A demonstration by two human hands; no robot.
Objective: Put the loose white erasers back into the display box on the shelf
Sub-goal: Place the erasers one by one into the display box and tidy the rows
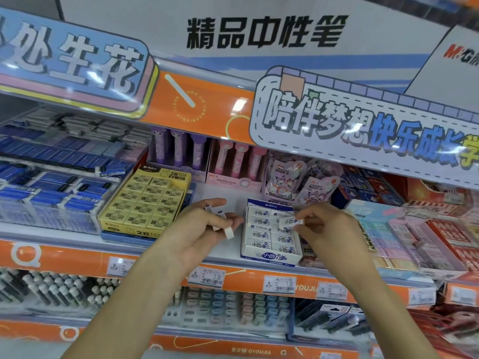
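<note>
A white and blue display box (pixel 269 258) stands on the shelf at centre, filled with rows of white erasers in printed sleeves. Over its upper right part my right hand (pixel 324 226) pinches one white eraser (pixel 290 221) between thumb and fingers. To the left of the box my left hand (pixel 204 226) holds several loose white erasers (pixel 228 232), one sticking out below the fingers, others tucked between them.
A yellow box of 2B erasers (pixel 147 206) sits left of my left hand, with blue eraser packs (pixel 51 187) beyond. Pink and purple tube boxes (pixel 233 161) and sachets (pixel 300 177) stand behind. Pastel eraser trays (pixel 404 237) lie to the right. Price tags (pixel 207 277) line the orange shelf edge.
</note>
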